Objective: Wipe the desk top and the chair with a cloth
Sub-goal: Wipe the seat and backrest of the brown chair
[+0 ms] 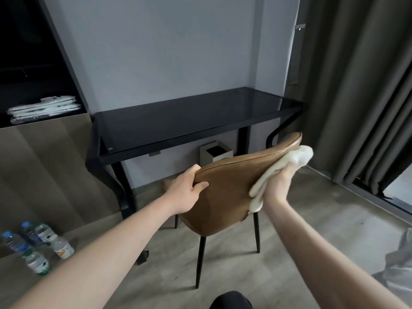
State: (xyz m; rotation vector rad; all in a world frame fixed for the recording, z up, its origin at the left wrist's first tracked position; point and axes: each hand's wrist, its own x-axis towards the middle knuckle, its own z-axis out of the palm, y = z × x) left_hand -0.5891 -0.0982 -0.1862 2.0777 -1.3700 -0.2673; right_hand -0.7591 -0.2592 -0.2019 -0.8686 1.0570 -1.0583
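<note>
A tan leather chair (227,192) with thin black legs stands in front of me, its back turned toward me. My left hand (187,188) grips the left top edge of the chair's backrest. My right hand (277,186) presses a white cloth (287,166) flat against the right side of the backrest. Behind the chair stands the black desk (178,121) with a dark glass top, bare of objects.
Several water bottles (36,246) lie on the floor at the lower left. A small white bin (215,150) sits under the desk. Grey curtains (361,90) hang on the right. A dark shelf at the left holds packed white items (44,108).
</note>
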